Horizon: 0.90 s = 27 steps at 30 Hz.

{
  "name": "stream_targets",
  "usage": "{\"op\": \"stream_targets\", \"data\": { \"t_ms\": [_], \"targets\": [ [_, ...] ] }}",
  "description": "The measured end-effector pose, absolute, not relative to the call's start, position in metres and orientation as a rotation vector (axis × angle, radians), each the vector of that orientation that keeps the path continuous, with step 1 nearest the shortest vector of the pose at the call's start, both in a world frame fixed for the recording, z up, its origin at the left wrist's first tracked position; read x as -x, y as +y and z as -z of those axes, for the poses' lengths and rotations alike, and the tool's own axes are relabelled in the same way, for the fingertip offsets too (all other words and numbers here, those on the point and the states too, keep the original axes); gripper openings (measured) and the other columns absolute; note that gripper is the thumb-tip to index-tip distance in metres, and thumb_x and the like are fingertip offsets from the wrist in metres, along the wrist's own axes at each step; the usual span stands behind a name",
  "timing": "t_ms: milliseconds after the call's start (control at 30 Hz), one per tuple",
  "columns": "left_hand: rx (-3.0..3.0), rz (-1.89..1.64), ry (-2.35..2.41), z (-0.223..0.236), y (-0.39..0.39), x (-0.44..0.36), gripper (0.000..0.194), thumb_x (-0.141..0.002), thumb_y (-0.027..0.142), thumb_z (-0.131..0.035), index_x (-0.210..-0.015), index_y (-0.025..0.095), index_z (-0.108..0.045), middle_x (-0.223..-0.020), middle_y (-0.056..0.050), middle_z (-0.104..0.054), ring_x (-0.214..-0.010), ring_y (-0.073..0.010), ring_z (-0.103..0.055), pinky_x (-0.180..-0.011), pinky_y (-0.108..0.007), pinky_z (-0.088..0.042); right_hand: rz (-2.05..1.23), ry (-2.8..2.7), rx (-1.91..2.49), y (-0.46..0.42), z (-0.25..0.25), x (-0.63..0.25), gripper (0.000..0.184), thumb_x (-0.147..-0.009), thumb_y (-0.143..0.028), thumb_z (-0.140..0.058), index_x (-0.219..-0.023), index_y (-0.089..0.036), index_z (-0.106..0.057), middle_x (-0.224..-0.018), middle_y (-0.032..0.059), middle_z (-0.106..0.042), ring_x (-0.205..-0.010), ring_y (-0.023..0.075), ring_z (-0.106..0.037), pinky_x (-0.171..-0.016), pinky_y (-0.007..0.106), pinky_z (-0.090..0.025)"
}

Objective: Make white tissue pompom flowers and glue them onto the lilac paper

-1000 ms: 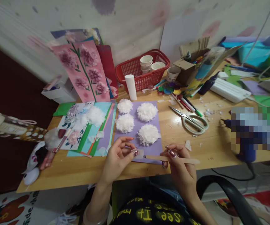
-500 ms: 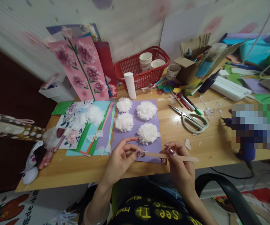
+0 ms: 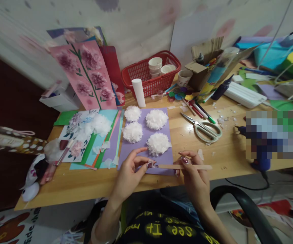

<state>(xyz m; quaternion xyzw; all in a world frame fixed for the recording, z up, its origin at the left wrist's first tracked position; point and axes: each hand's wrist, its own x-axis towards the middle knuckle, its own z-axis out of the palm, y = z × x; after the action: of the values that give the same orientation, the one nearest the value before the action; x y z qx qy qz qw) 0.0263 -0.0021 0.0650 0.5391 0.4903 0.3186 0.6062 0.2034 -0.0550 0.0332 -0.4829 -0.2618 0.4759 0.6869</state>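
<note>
My right hand [image 3: 194,174] pinches a flat wooden craft stick [image 3: 169,166] between thumb and fingers, and the stick lies roughly level. At the stick's left end, my left hand [image 3: 133,171] has its thumb and fingertips pressed together. Something small and pale shows there, too small to name. Both hands are above the front edge of a purple sheet [image 3: 146,166]. Several fluffy white paper flowers lie on that sheet; the nearest flower [image 3: 158,143] is just beyond my fingers.
Scissors [image 3: 207,131] lie to the right, with a blue glue gun [image 3: 261,159] farther right. Coloured paper and white petals [image 3: 101,124] are at the left. Behind stand a white paper roll [image 3: 138,93], a red basket [image 3: 159,86] with cups, and a pink flower picture [image 3: 85,74].
The view has shifted slightly, so the table's contents appear a little farther left. A small gap now shows between my left fingertips and the stick's end. My right hand keeps its grip on the stick.
</note>
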Motion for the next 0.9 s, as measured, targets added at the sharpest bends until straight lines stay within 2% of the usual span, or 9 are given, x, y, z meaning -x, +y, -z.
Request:
{"op": "stream_targets", "data": {
  "t_ms": [233, 400, 667, 900],
  "targets": [
    [-1.285, -0.682, 1.124, -0.071, -0.005, -0.033, 0.037, -0.094, 0.037, -0.057, -0.126, 0.018, -0.054, -0.094, -0.006, -0.077, -0.092, -0.0179, -0.072, -0.094, -0.032, -0.053, -1.066, -0.597, 1.09, -0.061, -0.031, -0.205, 0.017, -0.092, -0.039, -0.062, -0.1, -0.024, -0.06, -0.062, -0.0045, -0.058, -0.056, 0.0133, -0.055, -0.057, 0.026, -0.043],
    [-1.249, -0.667, 1.127, -0.073, -0.008, -0.04, 0.045, -0.084, 0.03, -0.07, -0.125, 0.019, -0.055, -0.093, -0.004, -0.077, -0.091, -0.0176, -0.072, -0.088, -0.029, -0.055, -1.044, -0.644, 1.066, -0.064, -0.029, -0.212, 0.015, -0.094, -0.039, -0.06, -0.1, -0.025, -0.06, -0.062, -0.0043, -0.058, -0.057, 0.0139, -0.056, -0.058, 0.027, -0.043],
    [-1.3, -0.657, 1.206, -0.077, -0.007, -0.042, 0.045, -0.083, 0.032, -0.069, -0.123, 0.016, -0.057, -0.094, -0.01, -0.078, -0.1, -0.0224, -0.072, -0.097, -0.036, -0.051, -0.935, -0.543, 1.012, -0.067, -0.027, -0.23, 0.014, -0.093, -0.036, -0.062, -0.098, -0.023, -0.062, -0.061, -0.0046, -0.058, -0.054, 0.0114, -0.053, -0.056, 0.025, -0.043],
    [-1.437, -0.778, 1.335, -0.069, 0.004, -0.045, 0.036, -0.078, 0.032, -0.071, -0.109, 0.016, -0.066, -0.101, -0.01, -0.075, -0.096, -0.0208, -0.071, -0.085, -0.032, -0.056, -0.78, -0.589, 1.147, -0.064, -0.021, -0.235, 0.015, -0.092, -0.037, -0.062, -0.098, -0.023, -0.06, -0.068, -0.0031, -0.06, -0.055, 0.0118, -0.055, -0.056, 0.026, -0.049]
  ]
}}
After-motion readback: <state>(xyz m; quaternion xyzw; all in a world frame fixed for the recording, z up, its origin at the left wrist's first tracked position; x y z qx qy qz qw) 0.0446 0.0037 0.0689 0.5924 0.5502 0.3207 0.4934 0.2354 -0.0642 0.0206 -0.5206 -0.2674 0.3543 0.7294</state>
